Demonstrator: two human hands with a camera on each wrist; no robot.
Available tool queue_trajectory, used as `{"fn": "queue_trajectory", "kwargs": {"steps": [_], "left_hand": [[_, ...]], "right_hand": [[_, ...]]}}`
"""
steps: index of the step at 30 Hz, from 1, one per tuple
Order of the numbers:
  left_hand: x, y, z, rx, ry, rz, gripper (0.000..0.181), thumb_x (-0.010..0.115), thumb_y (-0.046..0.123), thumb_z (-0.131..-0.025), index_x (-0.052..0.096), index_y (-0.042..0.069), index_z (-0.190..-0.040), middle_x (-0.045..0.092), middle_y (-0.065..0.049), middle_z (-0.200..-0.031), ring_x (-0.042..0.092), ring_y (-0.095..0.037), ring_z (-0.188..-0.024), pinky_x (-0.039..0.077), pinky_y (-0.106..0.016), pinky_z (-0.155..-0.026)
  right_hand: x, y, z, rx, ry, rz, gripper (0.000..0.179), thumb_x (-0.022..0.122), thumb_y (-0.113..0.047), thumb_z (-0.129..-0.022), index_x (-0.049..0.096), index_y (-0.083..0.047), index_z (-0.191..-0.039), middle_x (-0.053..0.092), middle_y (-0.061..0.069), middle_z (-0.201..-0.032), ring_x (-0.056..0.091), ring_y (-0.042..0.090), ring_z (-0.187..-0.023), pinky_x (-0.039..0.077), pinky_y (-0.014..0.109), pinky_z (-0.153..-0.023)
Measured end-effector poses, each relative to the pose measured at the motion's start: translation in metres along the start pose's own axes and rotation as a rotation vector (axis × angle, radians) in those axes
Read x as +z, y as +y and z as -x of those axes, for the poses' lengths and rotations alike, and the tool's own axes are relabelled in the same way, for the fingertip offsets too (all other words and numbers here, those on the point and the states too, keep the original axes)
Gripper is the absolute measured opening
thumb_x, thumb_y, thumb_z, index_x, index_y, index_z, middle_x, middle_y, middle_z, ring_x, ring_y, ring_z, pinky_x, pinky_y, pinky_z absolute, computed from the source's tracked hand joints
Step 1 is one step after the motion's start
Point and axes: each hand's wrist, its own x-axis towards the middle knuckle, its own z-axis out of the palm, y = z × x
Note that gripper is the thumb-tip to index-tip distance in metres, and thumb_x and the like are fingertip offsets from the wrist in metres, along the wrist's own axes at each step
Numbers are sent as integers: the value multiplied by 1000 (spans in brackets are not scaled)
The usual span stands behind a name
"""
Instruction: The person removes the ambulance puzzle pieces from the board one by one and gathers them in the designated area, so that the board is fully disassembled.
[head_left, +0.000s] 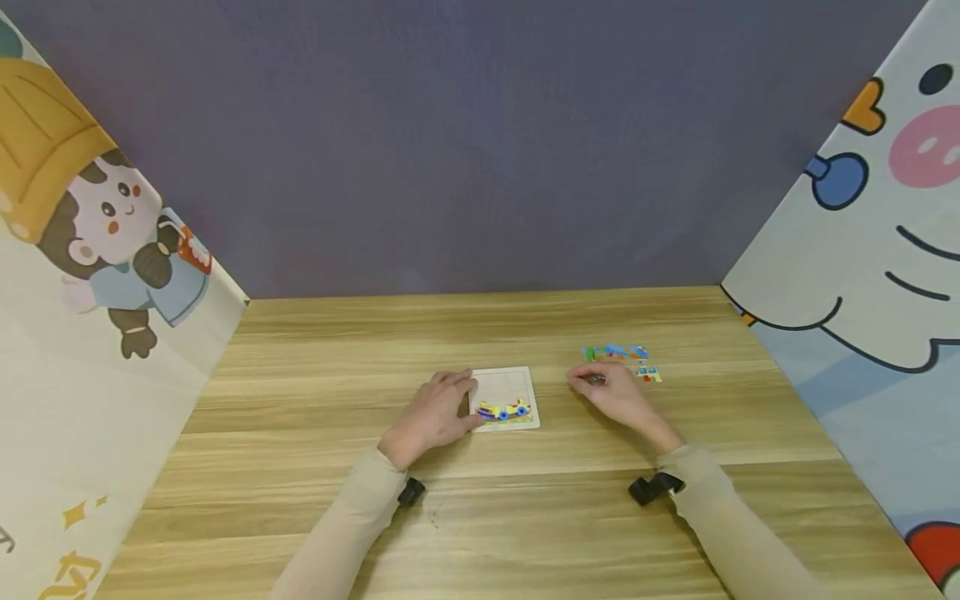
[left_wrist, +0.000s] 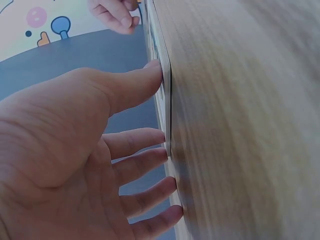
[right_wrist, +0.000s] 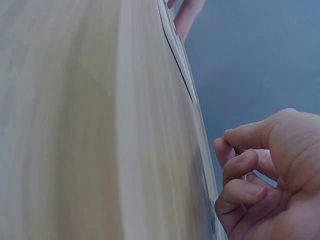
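A white square puzzle tray lies flat on the table, with joined pieces showing a yellow vehicle with blue wheels along its near side. At its left edge rests my left hand, fingers spread; in the left wrist view the thumb touches the tray's face and the fingertips reach its edge and the tabletop. To the right of the tray, my right hand is just above the table. Its thumb and index finger pinch together on a small dark puzzle piece, mostly hidden by the fingers.
Several loose colourful puzzle pieces lie beyond and beside the right hand, partly covered by it. The wood-grain table meets a dark back wall, with cartoon-printed panels on both sides. Each wrist wears a black camera.
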Motion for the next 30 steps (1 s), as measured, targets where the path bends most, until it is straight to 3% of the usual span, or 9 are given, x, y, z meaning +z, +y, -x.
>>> {"fn": "queue_trajectory", "kwargs": {"steps": [6,13,22,30], "left_hand": [[0,-1,0,2,1,-14,66,77,44,-98,60,5,-149,44,-14,-169,41,-41,-154,40,-63,-123],[1,-1,-1,3,10,-4,65,77,42,-98,60,5,-149,44,-14,-168,42,-41,-154,40,-62,-123],[0,-1,-3,-7,-8,-15,74,81,47,-94,59,5,-151,44,-14,-169,42,-40,-153,40,-62,-123],[2,-3,-7,-6,-14,-6,77,81,48,-93,57,5,-152,43,-14,-169,41,-40,-154,40,-62,-124]], "right_hand": [[13,-13,-4,-9,-40,-52,20,70,-17,-103,80,-6,-116,78,15,-122,74,27,-106,62,38,-92],[30,-28,-8,-9,-68,-66,21,71,-20,-102,81,-8,-115,79,11,-119,74,24,-105,62,42,-94],[48,-48,-13,-69,-123,-102,20,71,-18,-101,81,-9,-116,79,10,-120,74,25,-108,62,45,-96],[63,-62,-19,-115,-217,-86,20,70,-19,-103,80,-10,-118,80,5,-114,71,16,-100,60,36,-90]]}}
